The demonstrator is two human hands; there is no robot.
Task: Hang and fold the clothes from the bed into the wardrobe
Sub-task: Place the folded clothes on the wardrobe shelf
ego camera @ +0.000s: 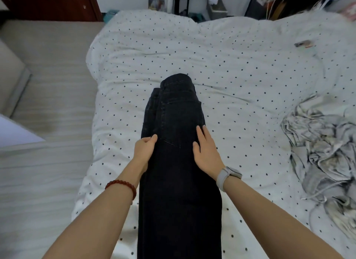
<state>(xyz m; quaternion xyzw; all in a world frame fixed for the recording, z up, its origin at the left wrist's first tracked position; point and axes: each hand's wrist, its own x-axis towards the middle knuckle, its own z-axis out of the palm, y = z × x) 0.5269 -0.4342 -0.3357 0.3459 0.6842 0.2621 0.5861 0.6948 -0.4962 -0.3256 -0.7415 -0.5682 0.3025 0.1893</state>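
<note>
The bed point(221, 52) carries black jeans point(177, 152) lengthwise down its middle, legs together, not yet folded. A grey garment point(319, 152) lies crumpled right of them, untouched. Left hand point(144, 148) grips the jeans' left edge; right hand point(206, 152) presses flat.

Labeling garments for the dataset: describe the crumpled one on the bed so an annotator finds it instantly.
Start at the polka-dot bed. Along its right edge lies a rumpled grey-and-white garment, apart from both hands. Unlike the black jeans laid flat mid-bed, it is pale and bunched.
</note>
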